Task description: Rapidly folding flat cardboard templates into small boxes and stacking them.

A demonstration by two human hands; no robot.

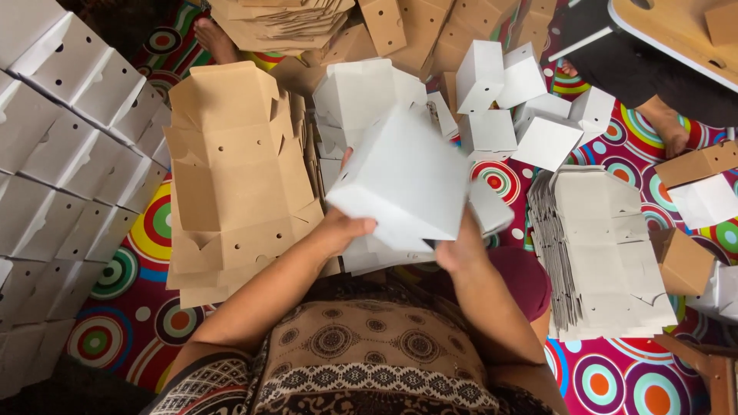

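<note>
Left hand (342, 228) and right hand (459, 250) both grasped the white box (400, 180) by its lower edges; light, crushable card.

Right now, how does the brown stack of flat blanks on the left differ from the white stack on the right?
The brown stack lies with its kraft side up; the white stack shows its pale side. The brown stack's top blank is partly lifted, with flaps raised; the white stack's top sheet lies flat. Both are unfolded box blanks on the patterned mat, one on each side of the held white box.
</note>
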